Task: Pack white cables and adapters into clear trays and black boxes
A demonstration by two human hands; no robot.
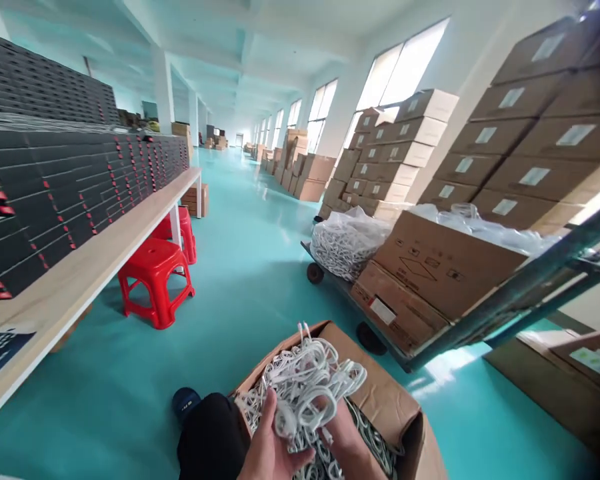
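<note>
Between my two hands is a bundle of white coiled cables point(313, 383), lifted over an open cardboard box point(375, 393). My left hand point(270, 443) cups the bundle from the near left, thumb up along its side. On the right, my right hand point(337, 423) reaches under and behind the coils, its fingers mostly hidden by them. A few cable ends stick up at the top of the bundle. More white cables point(373, 433) fill the box below.
To the right stands a cart point(460, 327) carrying cartons and a clear bag of cables point(350, 243). At left, a wooden table point(100, 257) holds stacked black boxes point(80, 193). Red stools point(155, 267) are beside it. Tall carton stacks point(530, 133) line the window side.
</note>
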